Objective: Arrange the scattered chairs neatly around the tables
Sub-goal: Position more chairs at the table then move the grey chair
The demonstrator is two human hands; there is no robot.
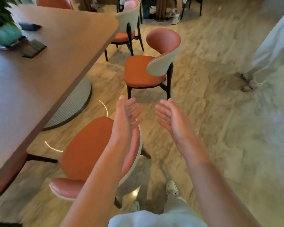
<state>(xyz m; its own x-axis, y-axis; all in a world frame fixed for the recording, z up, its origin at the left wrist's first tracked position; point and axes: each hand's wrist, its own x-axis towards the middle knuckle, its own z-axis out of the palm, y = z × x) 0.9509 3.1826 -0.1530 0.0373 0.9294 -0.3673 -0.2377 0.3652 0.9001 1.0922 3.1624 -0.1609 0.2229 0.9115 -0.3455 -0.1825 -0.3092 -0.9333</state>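
Head view: orange chair (pixel 143 71) stands apart from table (pixel 56 63).

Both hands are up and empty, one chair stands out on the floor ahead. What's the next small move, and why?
Probably step forward and take the backrest of the middle chair with both hands. The left hand and right hand are open, holding nothing, raised toward it. That chair stands clear of the table edge, angled, while the far chair sits closer in.

The left forearm (pixel 105 161) hides part of the near chair (pixel 87 145); both hands blur.
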